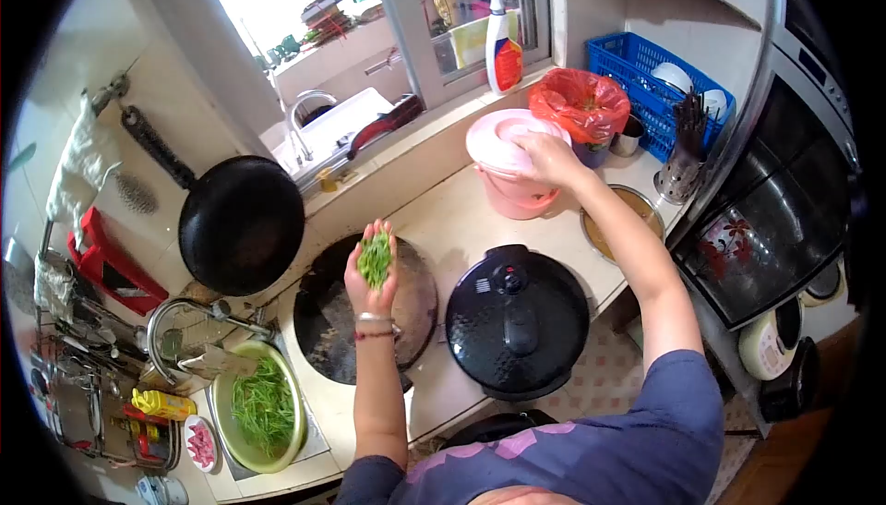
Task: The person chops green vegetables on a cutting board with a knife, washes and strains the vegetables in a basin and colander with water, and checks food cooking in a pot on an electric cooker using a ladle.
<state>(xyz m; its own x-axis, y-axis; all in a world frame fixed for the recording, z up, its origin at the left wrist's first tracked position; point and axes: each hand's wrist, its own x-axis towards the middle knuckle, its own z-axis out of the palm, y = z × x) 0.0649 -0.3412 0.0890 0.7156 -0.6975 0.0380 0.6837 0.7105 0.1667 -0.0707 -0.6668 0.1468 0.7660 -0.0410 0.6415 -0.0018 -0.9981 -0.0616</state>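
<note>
My left hand (371,297) is palm up and cupped, holding a small heap of chopped greens (376,258) over the dark wok (413,297) set into the counter. A bracelet and a red cord circle that wrist. My right hand (552,156) is stretched across the counter, its fingers closed on the top of the pink lid (496,138). The lid sits on a pink bucket (517,197); the bucket's contents are hidden. Between my arms stands a black pressure cooker (517,330) with its cover on.
A green basin (297,422) of leafy greens (263,408) stands at the sink beside a small dish of pinkish pieces (200,443). A frying pan (242,228) hangs on the wall. At the back are a red-bagged bin (577,103), a spray bottle (504,53) and a blue basket (660,126).
</note>
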